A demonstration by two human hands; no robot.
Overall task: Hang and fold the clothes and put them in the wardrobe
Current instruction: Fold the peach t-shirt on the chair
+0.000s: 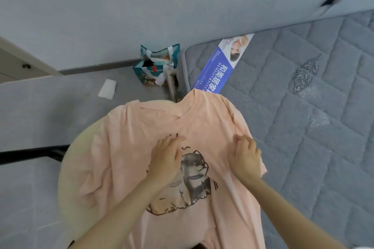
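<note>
A peach T-shirt (pixel 129 147) with a printed cat lies spread face up over a round cream table (pixel 68 168), its neckline pointing away from me. My left hand (pixel 166 157) rests flat on the chest of the shirt, just above the print, fingers straight. My right hand (pixel 245 157) lies on the shirt near its right sleeve seam, fingers relaxed and touching the fabric. The shirt's right side hangs over the mattress edge.
A grey quilted mattress (pixel 303 107) fills the right side, with a blue printed label (pixel 218 70) on it. A teal shopping bag (pixel 157 64) stands by the wall on the floor, a white paper (pixel 107 89) beside it. A wardrobe corner (pixel 18 66) shows at far left.
</note>
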